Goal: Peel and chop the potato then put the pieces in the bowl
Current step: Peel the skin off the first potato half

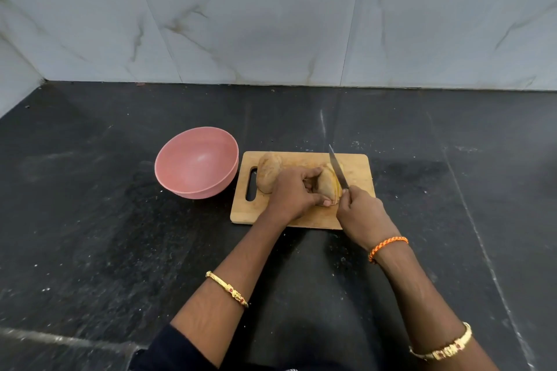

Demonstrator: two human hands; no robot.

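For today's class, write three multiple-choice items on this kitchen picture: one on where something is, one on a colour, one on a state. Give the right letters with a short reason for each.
1. Where does the bowl stand?
A. On the cutting board
B. On the counter, left of the cutting board
C. Against the wall

2. What colour is the bowl?
A. Pink
B. Green
C. White

3. What is the right hand doing?
A. Lying flat on the counter
B. Lifting the bowl
C. Gripping the knife

Answers:
1 B: the bowl sits on the dark counter beside the left end of the cutting board.
2 A: its rim and inside are pink.
3 C: the fingers curl round the handle of the knife, whose blade lies against the potato piece that the left hand holds.
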